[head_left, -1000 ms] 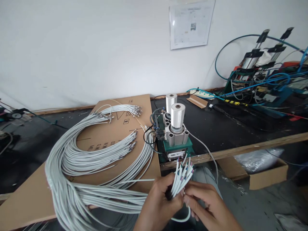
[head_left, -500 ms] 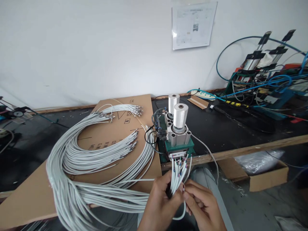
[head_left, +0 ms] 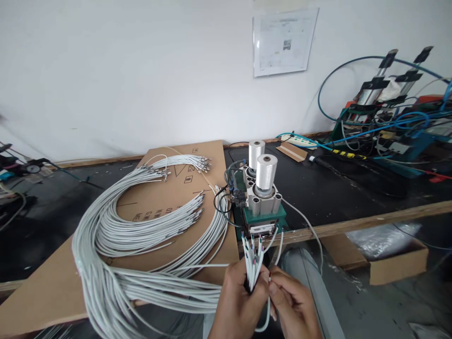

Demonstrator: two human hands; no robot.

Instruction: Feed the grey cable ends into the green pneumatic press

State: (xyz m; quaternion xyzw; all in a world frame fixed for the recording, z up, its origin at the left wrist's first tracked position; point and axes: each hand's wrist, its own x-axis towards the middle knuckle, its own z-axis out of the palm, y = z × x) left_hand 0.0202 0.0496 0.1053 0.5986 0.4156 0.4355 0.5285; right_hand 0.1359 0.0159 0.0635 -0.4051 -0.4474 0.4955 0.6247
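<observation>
My left hand (head_left: 236, 299) is closed round a bundle of white cable ends (head_left: 252, 266), whose stripped tips with small coloured wires fan upward. My right hand (head_left: 294, 301) presses close against it, its thumb and fingers pinched on one white cable (head_left: 267, 308) that loops below; the tip between the fingers is mostly hidden. Just beyond both hands stands a small pneumatic fixture (head_left: 263, 200) with two knurled silver cylinders on a green base. From the left hand the cables run left into a large curved cable bundle (head_left: 92, 278).
The large bundle lies on a flat cardboard sheet (head_left: 139, 200) on the black bench (head_left: 328, 188). More pneumatic devices (head_left: 374, 94) with blue hoses stand at the right, beside a power strip (head_left: 300, 140). Below the bench edge is an open cardboard box (head_left: 399, 266) with clear plastic.
The cable tips in my left hand have swung left, and two cables now stand apart from them on the right. My right hand keeps its pinch. The view has shifted slightly.
</observation>
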